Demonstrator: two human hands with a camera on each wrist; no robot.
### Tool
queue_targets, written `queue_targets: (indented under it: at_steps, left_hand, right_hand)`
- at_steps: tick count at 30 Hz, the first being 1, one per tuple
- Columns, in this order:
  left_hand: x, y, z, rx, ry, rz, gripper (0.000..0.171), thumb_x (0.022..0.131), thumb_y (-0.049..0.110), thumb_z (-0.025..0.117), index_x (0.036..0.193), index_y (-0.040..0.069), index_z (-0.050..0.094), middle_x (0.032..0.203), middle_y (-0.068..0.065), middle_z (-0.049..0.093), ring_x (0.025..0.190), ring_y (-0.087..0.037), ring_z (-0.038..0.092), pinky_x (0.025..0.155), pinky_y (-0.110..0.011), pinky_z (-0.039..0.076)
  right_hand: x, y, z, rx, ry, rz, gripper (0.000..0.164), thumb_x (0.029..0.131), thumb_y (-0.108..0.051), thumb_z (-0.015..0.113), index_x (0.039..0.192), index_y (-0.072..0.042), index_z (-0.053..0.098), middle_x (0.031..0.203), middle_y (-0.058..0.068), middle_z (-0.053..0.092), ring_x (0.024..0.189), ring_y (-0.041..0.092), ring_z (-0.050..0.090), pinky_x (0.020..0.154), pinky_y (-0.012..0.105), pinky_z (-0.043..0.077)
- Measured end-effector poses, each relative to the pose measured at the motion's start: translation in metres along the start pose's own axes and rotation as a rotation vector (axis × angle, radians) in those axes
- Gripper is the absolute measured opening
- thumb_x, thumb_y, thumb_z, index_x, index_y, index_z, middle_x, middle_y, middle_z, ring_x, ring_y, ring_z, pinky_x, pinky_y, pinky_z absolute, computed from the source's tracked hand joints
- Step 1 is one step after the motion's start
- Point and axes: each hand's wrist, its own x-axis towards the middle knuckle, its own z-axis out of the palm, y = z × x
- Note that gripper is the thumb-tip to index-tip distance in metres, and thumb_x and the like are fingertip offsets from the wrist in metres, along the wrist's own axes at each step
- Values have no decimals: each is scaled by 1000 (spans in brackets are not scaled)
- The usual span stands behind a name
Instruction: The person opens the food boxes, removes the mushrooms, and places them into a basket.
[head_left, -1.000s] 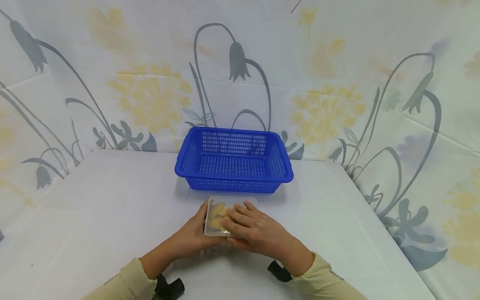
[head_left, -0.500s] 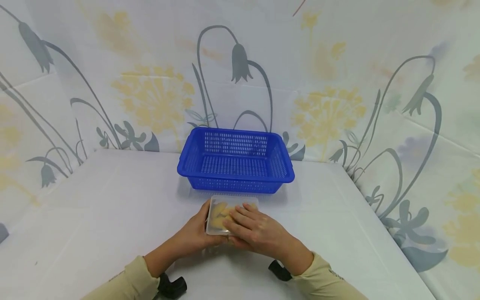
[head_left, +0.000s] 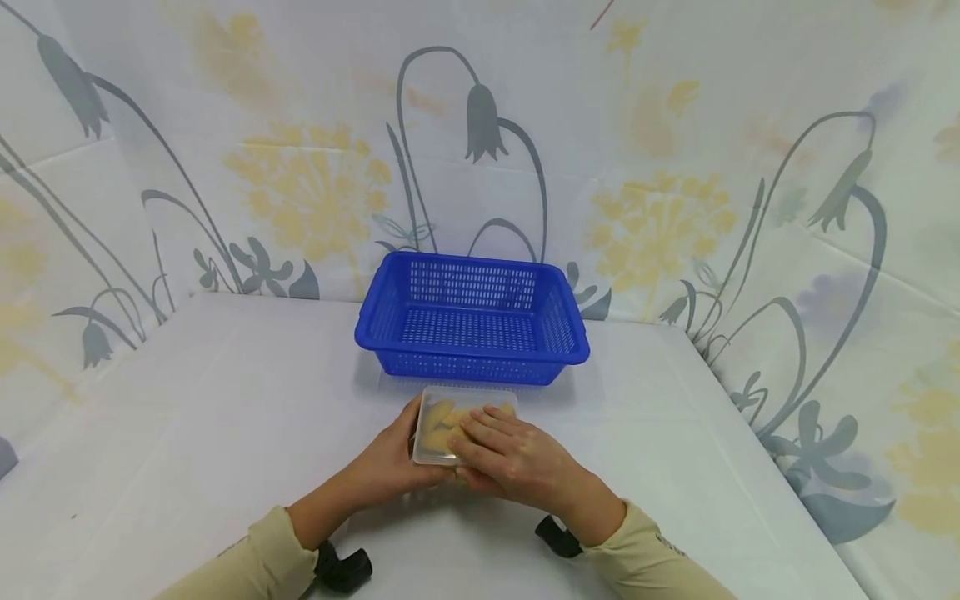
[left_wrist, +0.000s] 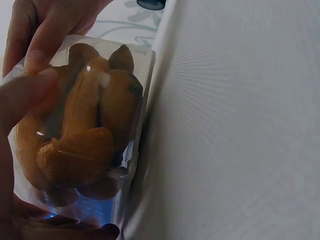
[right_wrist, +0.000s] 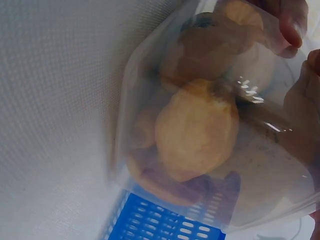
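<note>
A clear plastic box (head_left: 437,421) with a lid is in front of the blue basket in the head view. Several yellow-brown rounded pieces (left_wrist: 82,107) fill it; their kind is unclear. My left hand (head_left: 393,458) grips the box's left side, its thumb along the near side. On the right, my right hand (head_left: 517,462) spreads its fingers over the lid, with the thumb at the near side. In the left wrist view the two thumbs meet near one edge of the box. Through the clear wall in the right wrist view, a large pale-yellow piece (right_wrist: 197,132) shows.
The blue perforated basket (head_left: 472,354) stands just beyond the box with nothing in it. Black wrist mounts (head_left: 345,571) are at both sleeves. A white cloth (head_left: 225,400) covers the table, and flower-printed cloth (head_left: 660,225) hangs behind and at the sides.
The head view has shifted slightly, moving the basket and box a little to the right in it. Both hands keep nearly the same hold on the box.
</note>
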Motion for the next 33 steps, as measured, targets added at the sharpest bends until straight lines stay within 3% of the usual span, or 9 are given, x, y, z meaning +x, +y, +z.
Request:
queue_targets:
  at_steps: [4, 7, 13, 19, 24, 27, 31, 33]
  left_hand:
    - [-2, 1, 0, 0, 14, -24, 109, 73, 37, 84, 154, 12, 15, 146, -8, 45, 131, -26, 47, 103, -44, 45]
    - [-2, 2, 0, 0, 34, -21, 108, 73, 36, 84, 154, 10, 17, 149, -10, 42, 137, -29, 42, 108, -48, 42]
    - [1, 3, 2, 17, 62, 25, 106, 71, 31, 85, 152, 6, 21, 148, -11, 43, 137, -29, 43, 111, -49, 38]
    - [2, 1, 2, 47, 51, 41, 101, 73, 35, 83, 151, 10, 24, 141, -8, 50, 126, -24, 51, 106, -46, 45]
    - [0, -2, 1, 9, 38, 22, 104, 73, 32, 85, 153, 11, 21, 146, -9, 45, 136, -31, 43, 109, -52, 41]
    - [0, -3, 1, -2, 22, 12, 106, 73, 31, 85, 153, 11, 18, 150, -9, 40, 140, -32, 38, 108, -53, 41]
    - [1, -3, -1, -19, -11, 16, 108, 73, 30, 85, 154, 10, 16, 154, -9, 33, 143, -33, 33, 111, -54, 38]
    - [2, -2, -2, -22, -27, 24, 108, 74, 30, 85, 154, 10, 15, 155, -10, 31, 144, -34, 31, 111, -56, 36]
  right_hand:
    - [1, 0, 0, 38, -2, 0, 33, 81, -28, 76, 107, -10, 70, 102, 3, 74, 98, 20, 71, 91, 34, 56]
    - [1, 0, 0, 32, 0, -4, 37, 77, -28, 80, 108, -10, 70, 102, 3, 74, 98, 20, 71, 91, 34, 56]
    - [0, 1, 0, -36, 44, -47, 25, 92, -26, 60, 106, -7, 70, 100, 6, 74, 96, 21, 71, 90, 35, 57]
    - [3, 4, -1, -102, 124, -85, 26, 93, -20, 52, 101, -3, 71, 94, 8, 75, 88, 20, 73, 82, 31, 59]
    - [8, 7, -5, -32, 49, -49, 25, 91, -19, 53, 102, -6, 71, 94, 5, 75, 88, 17, 73, 83, 28, 59]
    - [10, 10, -9, 24, 21, -33, 23, 83, -18, 66, 102, -6, 71, 95, 5, 74, 88, 16, 72, 81, 28, 59]
    - [12, 14, -15, 131, -24, 38, 37, 71, -19, 82, 104, -8, 71, 98, 4, 74, 88, 15, 72, 79, 25, 59]
    - [13, 17, -19, 209, -54, 95, 38, 72, -20, 83, 106, -9, 71, 100, 3, 74, 88, 15, 72, 78, 24, 59]
